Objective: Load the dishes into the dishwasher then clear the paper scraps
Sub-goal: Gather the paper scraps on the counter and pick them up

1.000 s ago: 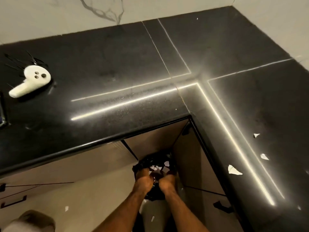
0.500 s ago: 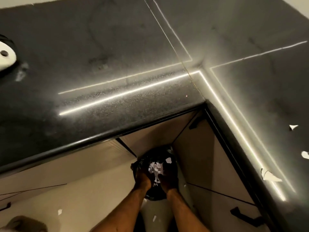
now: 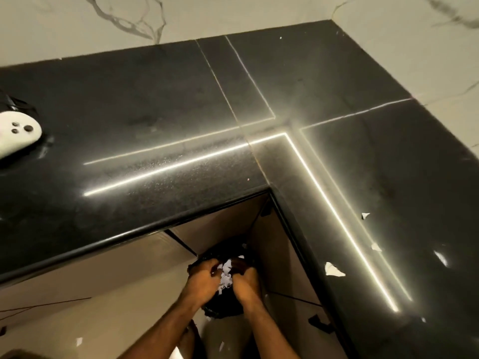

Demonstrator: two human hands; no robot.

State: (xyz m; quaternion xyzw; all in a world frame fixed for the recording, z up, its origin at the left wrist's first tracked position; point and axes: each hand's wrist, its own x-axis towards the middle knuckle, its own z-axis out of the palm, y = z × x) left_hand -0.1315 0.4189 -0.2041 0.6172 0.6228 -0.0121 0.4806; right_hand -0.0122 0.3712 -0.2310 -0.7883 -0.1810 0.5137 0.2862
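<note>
Below the inner corner of the black countertop point(image 3: 155, 120), holding a black bag point(image 3: 225, 308) with both hands, low against the pale cabinet fronts point(image 3: 223, 224). Gripping the bag's rim on one side with the left hand point(image 3: 203, 277), fingers curled tight over the plastic. Gripping the other side with the right hand point(image 3: 247, 285), fingers curled inward too and partly lost in the dark folds; cannot tell whether pinching paper along with plastic. Between the 2 hands, in the bag's mouth, a heap of white paper scraps point(image 3: 226, 272), right up against both.

Up on the countertop's right wing, 3 more pieces, well apart from one another: largest scrap point(image 3: 334, 270) just beside the front edge, middle scrap point(image 3: 375, 246) and far scrap point(image 3: 365, 215) on the other side of the bright reflected light strip point(image 3: 324, 195). Near the frame's lower right, 1 tiny fleck point(image 3: 423, 320), also on the stone. Down on the floor, 2 strays: floor scrap point(image 3: 79, 341) off to the left, another sliver point(image 3: 221, 345) between the forearms.

At the far left of the countertop, a white controller point(image 3: 19, 136) with 3 dark buttons, cut off by the frame edge, dark strap point(image 3: 18, 106) behind it. Behind everything, a white marble wall point(image 3: 77, 29) with grey veining. Under the right wing, a black cabinet handle point(image 3: 320, 323).
</note>
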